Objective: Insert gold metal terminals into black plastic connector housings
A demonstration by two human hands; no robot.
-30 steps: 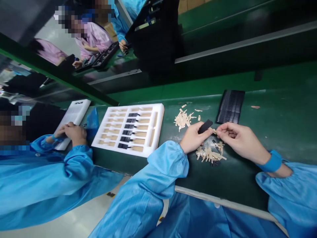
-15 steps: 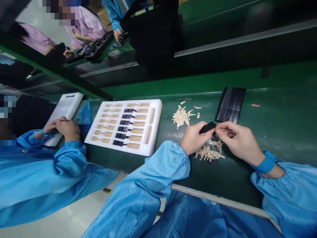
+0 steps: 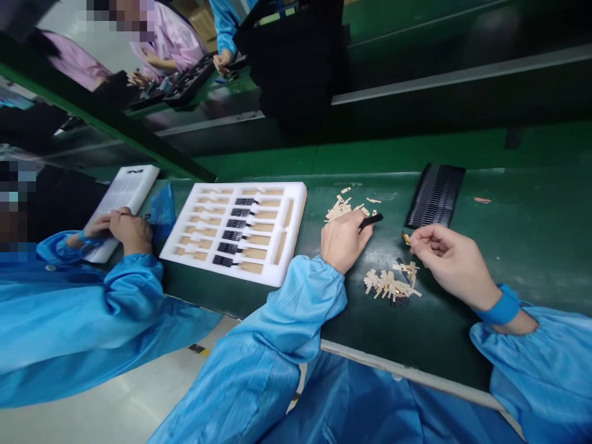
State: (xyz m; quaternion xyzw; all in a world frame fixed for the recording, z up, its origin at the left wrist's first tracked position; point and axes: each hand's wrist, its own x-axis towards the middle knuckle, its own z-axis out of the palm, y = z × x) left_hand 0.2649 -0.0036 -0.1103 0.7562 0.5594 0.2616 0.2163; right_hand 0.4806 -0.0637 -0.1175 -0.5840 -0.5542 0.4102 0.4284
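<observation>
My left hand (image 3: 345, 239) is closed on a small black bar (image 3: 372, 220) that sticks out past the thumb side. It hovers at the far pile of pale flat tabs (image 3: 337, 211), covering part of it. Between thumb and forefinger, my right hand (image 3: 437, 253) pinches a small yellowish and dark piece (image 3: 406, 238), whose kind I cannot make out. Below and between both hands lies a nearer pile of pale tabs (image 3: 388, 283) with some dark pieces in it. Just beyond my right hand rests a black ribbed tray (image 3: 436, 196).
Left of my arm, a white foam tray (image 3: 292, 243) holds several black comb-like parts in its slots. A co-worker's hands (image 3: 124, 231) rest on another white foam block (image 3: 134, 185), near a blue plastic bag (image 3: 163, 209). A green post (image 3: 139, 137) slants across the left; black stacked trays (image 3: 296, 74) stand behind.
My hands have come apart. The left moved left to the far pile with the black bar; the right stayed near its place and now shows a small yellowish piece at its fingertips.
</observation>
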